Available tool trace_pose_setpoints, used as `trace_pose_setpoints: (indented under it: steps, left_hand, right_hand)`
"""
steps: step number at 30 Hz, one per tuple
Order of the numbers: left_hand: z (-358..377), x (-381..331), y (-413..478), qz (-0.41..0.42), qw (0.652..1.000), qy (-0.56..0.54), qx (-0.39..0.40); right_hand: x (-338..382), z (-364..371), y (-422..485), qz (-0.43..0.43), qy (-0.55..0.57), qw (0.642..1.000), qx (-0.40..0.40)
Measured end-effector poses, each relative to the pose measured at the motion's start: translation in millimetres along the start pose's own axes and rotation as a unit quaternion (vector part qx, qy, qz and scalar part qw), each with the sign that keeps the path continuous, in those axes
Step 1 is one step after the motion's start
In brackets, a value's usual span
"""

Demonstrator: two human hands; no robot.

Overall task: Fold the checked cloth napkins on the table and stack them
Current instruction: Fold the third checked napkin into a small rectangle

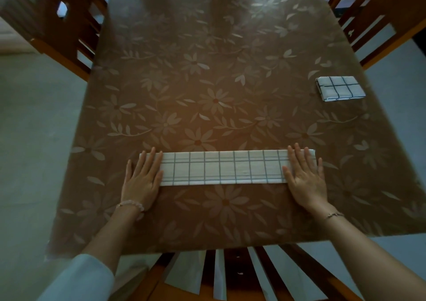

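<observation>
Both hands lie flat with straight fingers, gripping nothing: left hand [142, 181] and right hand [304, 176] press the ends of the long folded napkin [222, 170] between them.

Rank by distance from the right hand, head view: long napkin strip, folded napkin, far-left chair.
1. Long napkin strip: under the right hand.
2. Folded napkin: farther up the table, right side.
3. Far-left chair: beyond the far left corner.

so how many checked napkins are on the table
2. A long folded strip near the front, pressed flat by the left hand and right hand; a small folded napkin by the right edge, which could hide another.
</observation>
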State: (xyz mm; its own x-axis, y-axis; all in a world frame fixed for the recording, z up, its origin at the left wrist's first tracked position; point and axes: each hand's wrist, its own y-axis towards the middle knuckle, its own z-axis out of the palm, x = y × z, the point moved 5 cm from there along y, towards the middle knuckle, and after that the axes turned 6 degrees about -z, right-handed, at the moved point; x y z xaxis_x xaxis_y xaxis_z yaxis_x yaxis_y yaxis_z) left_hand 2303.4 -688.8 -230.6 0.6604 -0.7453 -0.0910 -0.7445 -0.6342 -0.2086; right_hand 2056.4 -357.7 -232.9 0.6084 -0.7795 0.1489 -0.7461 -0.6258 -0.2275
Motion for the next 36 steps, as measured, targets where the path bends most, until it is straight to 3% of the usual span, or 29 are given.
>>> trace_pose_setpoints:
  steps: [6,8,10,11,12,14,15,16,17,21,24,32,36]
  left_hand:
    - [-6.1,-3.7,0.2,-0.018,0.999,0.018,0.038]
    - [-22.8,-16.5,-5.5,-0.030,0.999,-0.002,-0.024]
    - [-47.1,-40.1,-23.5,-0.088,0.974,-0.171,-0.123]
    - [-53.4,-53.0,-34.7,-0.156,0.929,-0.308,-0.133]
    - [-52.4,-67.4,-45.9,-0.245,0.852,-0.452,-0.095]
    - [-36.1,-103.5,-65.5,-0.380,0.636,-0.671,0.027]
    - [-26.9,-120.0,-72.0,-0.406,0.553,-0.723,0.081]
    - [-20.8,-134.3,-76.7,-0.412,0.503,-0.749,0.126]
    - [-16.8,-144.8,-80.0,-0.406,0.480,-0.761,0.160]
    - [-15.4,-158.9,-79.8,-0.377,0.472,-0.779,0.166]
    - [-19.5,-154.0,-70.5,-0.359,0.486,-0.785,0.138]
    - [-27.5,-128.4,-32.5,-0.295,0.601,-0.729,0.143]
    - [-32.6,-139.0,-11.7,-0.254,0.684,-0.664,0.165]
  right_hand:
    - [0.6,-5.9,1.2,0.001,-0.009,1.000,0.011]
    - [9.0,-16.5,1.8,-0.013,-0.009,0.999,-0.037]
    - [23.8,-28.6,4.3,-0.055,0.008,0.994,-0.095]
    - [32.5,-32.5,7.3,-0.076,0.019,0.991,-0.109]
    - [41.3,-34.9,11.3,-0.094,0.032,0.989,-0.111]
    - [57.4,-36.9,20.1,-0.116,0.051,0.987,-0.094]
    - [62.5,-36.9,24.3,-0.120,0.058,0.987,-0.084]
    - [65.3,-37.0,27.5,-0.121,0.067,0.988,-0.074]
    - [66.7,-37.5,30.0,-0.120,0.074,0.988,-0.069]
    - [63.3,-39.8,27.7,-0.123,0.057,0.988,-0.068]
    - [59.1,-40.9,19.1,-0.107,0.048,0.992,-0.051]
    - [82.4,-26.2,-36.5,-0.050,0.191,0.978,0.067]
    - [98.0,-16.2,-55.9,-0.017,0.296,0.950,0.099]
